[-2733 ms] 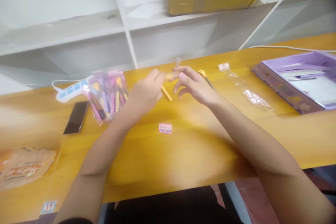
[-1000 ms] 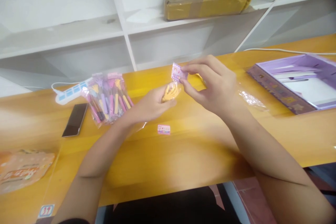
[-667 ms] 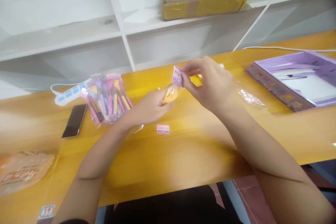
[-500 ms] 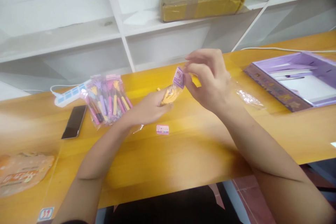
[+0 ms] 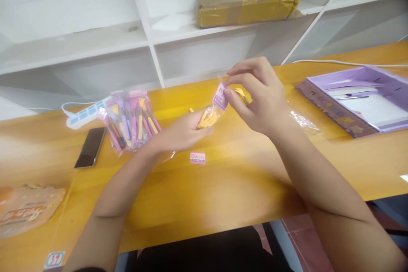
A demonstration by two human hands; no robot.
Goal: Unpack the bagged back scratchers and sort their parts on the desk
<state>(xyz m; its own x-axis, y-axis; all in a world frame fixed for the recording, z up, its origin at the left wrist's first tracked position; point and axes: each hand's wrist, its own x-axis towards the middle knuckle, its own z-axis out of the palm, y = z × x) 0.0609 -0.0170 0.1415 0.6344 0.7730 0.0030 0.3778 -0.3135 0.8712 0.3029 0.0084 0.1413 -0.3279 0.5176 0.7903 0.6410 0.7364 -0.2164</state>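
My left hand is closed round a small clear packet with a yellow hand-shaped toy inside, held just above the yellow table. My right hand pinches the packet's purple card header between thumb and fingers. A loose pink label lies on the table below both hands. A pile of packets with pink, purple and yellow toys lies left of my left hand.
A dark phone and a white power strip lie at the left. An orange bag sits at the near left. An empty clear wrapper and a purple box are at the right. White shelves carry a taped cardboard parcel.
Earlier my hands met over a loose yellow stick. Now the left holds the packet and the right grips its purple header, which has shifted slightly between frames.
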